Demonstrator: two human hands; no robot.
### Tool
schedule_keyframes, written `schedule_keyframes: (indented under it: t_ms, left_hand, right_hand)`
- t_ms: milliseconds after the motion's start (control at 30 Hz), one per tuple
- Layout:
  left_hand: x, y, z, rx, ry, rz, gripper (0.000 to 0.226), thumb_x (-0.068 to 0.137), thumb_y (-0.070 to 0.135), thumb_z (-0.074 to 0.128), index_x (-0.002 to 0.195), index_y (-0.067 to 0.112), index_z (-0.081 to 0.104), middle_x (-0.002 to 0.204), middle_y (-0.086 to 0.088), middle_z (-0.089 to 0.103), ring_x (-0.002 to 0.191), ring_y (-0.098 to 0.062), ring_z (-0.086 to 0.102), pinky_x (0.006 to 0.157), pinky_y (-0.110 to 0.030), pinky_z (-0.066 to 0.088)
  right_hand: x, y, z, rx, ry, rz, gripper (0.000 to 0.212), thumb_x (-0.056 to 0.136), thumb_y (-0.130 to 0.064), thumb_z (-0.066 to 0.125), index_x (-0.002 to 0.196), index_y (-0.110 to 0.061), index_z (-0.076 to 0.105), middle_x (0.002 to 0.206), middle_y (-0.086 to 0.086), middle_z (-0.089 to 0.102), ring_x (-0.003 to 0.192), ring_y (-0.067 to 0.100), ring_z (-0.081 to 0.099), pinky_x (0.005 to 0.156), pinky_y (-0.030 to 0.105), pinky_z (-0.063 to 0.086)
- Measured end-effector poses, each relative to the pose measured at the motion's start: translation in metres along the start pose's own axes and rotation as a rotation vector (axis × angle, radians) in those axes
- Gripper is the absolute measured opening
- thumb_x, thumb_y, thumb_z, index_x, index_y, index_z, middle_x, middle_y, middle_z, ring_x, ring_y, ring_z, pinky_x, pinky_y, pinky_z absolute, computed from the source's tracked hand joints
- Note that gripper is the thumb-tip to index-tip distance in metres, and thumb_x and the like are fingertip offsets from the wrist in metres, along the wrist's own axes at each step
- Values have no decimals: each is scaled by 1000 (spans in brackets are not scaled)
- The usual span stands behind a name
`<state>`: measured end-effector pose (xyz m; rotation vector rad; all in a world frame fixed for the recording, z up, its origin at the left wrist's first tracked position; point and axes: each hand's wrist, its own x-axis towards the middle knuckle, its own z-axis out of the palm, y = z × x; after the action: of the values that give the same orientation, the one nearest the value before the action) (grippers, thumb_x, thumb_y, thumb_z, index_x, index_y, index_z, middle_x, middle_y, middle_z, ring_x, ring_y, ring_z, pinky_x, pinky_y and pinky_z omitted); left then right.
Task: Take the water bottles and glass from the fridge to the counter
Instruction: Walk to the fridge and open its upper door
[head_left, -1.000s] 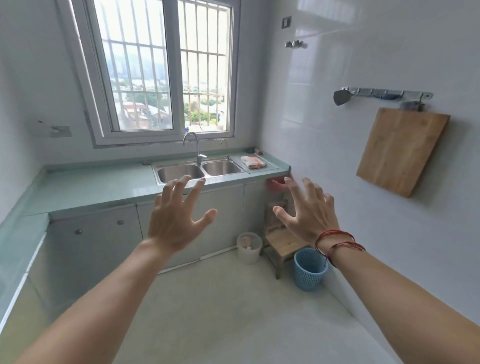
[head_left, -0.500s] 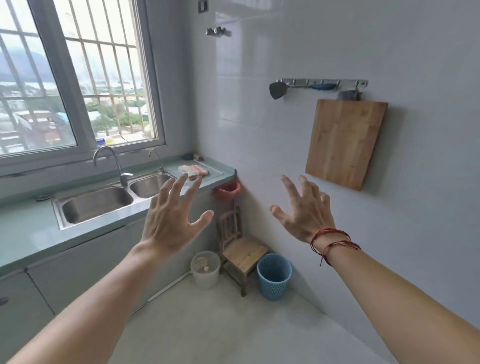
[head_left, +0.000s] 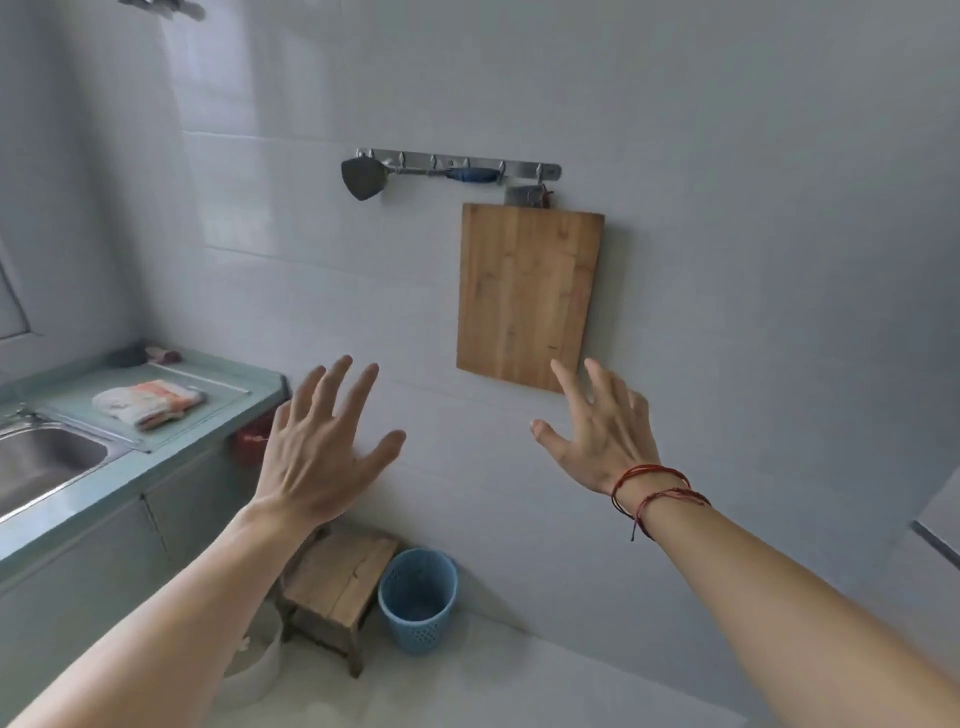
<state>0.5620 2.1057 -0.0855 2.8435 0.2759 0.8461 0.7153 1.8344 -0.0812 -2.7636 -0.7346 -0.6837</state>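
Observation:
No water bottle, glass or fridge is in view. My left hand (head_left: 317, 447) is raised in front of me with its fingers spread and holds nothing. My right hand (head_left: 597, 431), with red string bracelets on the wrist, is also raised, fingers apart and empty. Both hover in the air before the white tiled wall. The green counter (head_left: 171, 452) with its steel sink (head_left: 41, 457) lies at the left, below and left of my left hand.
A folded cloth (head_left: 148, 402) lies on the counter's drainboard. A wooden cutting board (head_left: 527, 291) and a hook rail (head_left: 457, 166) with utensils hang on the wall. On the floor stand a wooden stool (head_left: 337, 582), a blue basket (head_left: 418, 597) and a white bucket (head_left: 260, 670).
The view has swung to the right: the window and most of the sink have left the frame and the wall with the cutting board is now central. Both hands stay raised and empty.

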Motion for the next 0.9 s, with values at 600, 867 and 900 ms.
schedule_keyframes:
  t_ms: [600, 867, 900]
  left_hand:
    - [194, 88, 133, -484, -138, 568, 84, 81, 69, 35, 149, 20, 44, 156, -12, 39, 142, -37, 32, 102, -58, 38]
    - [202, 236, 177, -658, -202, 841, 83, 83, 69, 33, 150, 20, 43, 156, -13, 38, 143, -39, 32, 103, -59, 40]
    - [202, 253, 179, -674, -209, 865, 84, 83, 69, 33, 150, 20, 43, 157, -13, 38, 143, -39, 31, 104, -59, 39]
  right_hand:
    - [-10, 91, -39, -442, 108, 689, 76, 88, -64, 48, 153, -30, 27, 151, 15, 34, 136, 32, 34, 109, 51, 30]
    - [-87, 159, -86, -619, 128, 956, 77, 87, -67, 41, 153, -33, 23, 155, 13, 30, 136, 32, 35, 108, 51, 31]
    - [-94, 169, -91, -629, 138, 981, 78, 86, -68, 41, 154, -32, 22, 155, 14, 30, 137, 32, 34, 109, 51, 31]
